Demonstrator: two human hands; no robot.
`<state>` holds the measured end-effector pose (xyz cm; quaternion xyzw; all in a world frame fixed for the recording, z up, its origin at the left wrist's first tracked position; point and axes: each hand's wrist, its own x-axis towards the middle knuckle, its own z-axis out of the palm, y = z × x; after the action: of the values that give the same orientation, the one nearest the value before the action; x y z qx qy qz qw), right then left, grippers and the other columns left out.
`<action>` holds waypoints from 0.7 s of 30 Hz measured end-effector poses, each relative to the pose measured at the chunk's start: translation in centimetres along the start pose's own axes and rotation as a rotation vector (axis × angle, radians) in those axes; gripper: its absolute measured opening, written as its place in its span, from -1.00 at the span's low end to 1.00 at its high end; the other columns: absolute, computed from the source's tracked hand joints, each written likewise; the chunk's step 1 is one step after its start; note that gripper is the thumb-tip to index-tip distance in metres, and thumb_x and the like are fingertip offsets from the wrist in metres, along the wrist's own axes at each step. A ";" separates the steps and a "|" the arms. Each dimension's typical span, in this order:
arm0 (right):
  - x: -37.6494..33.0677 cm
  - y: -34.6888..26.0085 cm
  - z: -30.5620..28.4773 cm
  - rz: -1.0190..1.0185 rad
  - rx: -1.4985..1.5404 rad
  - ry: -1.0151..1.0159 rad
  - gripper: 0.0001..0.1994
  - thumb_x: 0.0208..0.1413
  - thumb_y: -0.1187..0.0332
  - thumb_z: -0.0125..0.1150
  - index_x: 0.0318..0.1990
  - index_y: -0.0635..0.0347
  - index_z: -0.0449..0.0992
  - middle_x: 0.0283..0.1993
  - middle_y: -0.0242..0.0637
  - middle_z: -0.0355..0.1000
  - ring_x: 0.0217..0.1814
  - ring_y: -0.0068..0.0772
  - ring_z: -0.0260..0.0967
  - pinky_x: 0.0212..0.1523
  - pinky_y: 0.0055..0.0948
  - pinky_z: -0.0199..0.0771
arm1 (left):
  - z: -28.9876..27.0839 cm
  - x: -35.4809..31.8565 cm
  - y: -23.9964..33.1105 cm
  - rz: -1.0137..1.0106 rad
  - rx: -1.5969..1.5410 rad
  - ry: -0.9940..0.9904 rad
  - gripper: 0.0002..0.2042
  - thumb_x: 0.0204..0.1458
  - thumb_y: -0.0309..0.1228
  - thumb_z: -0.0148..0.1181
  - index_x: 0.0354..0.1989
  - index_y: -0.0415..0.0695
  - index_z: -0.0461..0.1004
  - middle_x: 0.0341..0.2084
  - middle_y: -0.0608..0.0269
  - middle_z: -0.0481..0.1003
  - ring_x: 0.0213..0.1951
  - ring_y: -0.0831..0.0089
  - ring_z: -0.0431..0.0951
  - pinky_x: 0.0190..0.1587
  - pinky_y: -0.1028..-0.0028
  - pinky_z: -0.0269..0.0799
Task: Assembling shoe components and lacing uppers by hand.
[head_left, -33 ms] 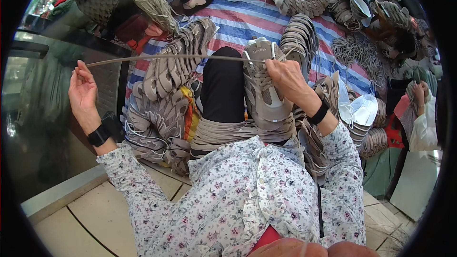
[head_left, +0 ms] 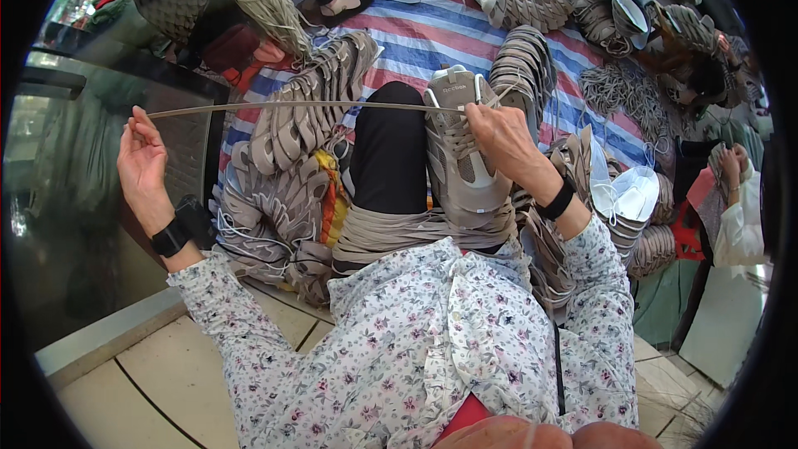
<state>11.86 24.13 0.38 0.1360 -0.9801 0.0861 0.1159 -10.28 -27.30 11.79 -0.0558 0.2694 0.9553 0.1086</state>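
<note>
A grey-beige shoe upper (head_left: 463, 145), partly laced, lies over my right thigh with its tongue end pointing away from me. One flat beige shoelace (head_left: 291, 105) stretches nearly level from it, out to the left across my dark-trousered left knee. At the far left, my left hand (head_left: 143, 154) pinches the lace's end between thumb and fingertips, palm turned up. Beside the tongue, my right hand (head_left: 503, 137) grips the lace close to the top eyelets. A bundle of loose beige laces (head_left: 378, 233) lies across my lap.
Stacked shoe uppers (head_left: 312, 100) stand left of my knees, and another stack (head_left: 524, 66) stands beyond the right one. Striped sheeting (head_left: 416, 25) covers the ground ahead. A lace pile (head_left: 623, 87) lies to the right. A dark glass panel (head_left: 83, 199) borders my left; another person's hand (head_left: 731, 165) shows far right.
My left hand has shifted very slightly left, and the lace's middle sits a little lower. My right hand and the shoe upper stay in place.
</note>
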 end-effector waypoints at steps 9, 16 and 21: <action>0.6 -0.4 0.6 0.011 0.604 0.158 -0.88 -0.08 0.58 0.14 -0.38 0.29 0.34 -0.45 -0.13 0.36 -0.43 -0.14 0.36 -0.35 -0.26 0.37 | -3.7 -1.5 5.7 0.193 0.076 0.069 -0.75 0.21 -0.59 0.04 0.03 -0.44 0.35 0.02 -0.13 0.45 0.06 0.16 0.52 -0.05 0.44 0.61; -0.7 2.0 -1.5 0.419 1.468 -0.034 -0.91 0.08 0.43 0.28 -0.31 0.22 0.51 -0.41 -0.52 0.36 -0.36 -0.69 0.30 -0.27 -0.54 0.37 | -4.9 -3.3 9.8 0.333 0.117 0.089 -0.74 0.21 -0.62 0.03 0.04 -0.48 0.35 0.03 -0.17 0.45 0.08 0.15 0.51 -0.05 0.44 0.63; -3.7 10.1 -5.9 0.520 1.896 0.544 -0.71 0.23 0.38 0.17 0.07 0.28 0.45 -0.34 -0.41 0.40 -0.35 -0.57 0.32 -0.15 -0.48 0.40 | -4.9 -5.7 14.0 0.407 0.225 -0.087 -0.70 0.19 -0.66 0.03 0.09 -0.49 0.32 0.03 -0.17 0.46 0.14 0.14 0.47 0.02 0.43 0.61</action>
<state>13.65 35.82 3.76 -0.0694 -0.4481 0.8773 0.1572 -7.88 -42.52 15.61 0.0532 0.3750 0.9229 -0.0693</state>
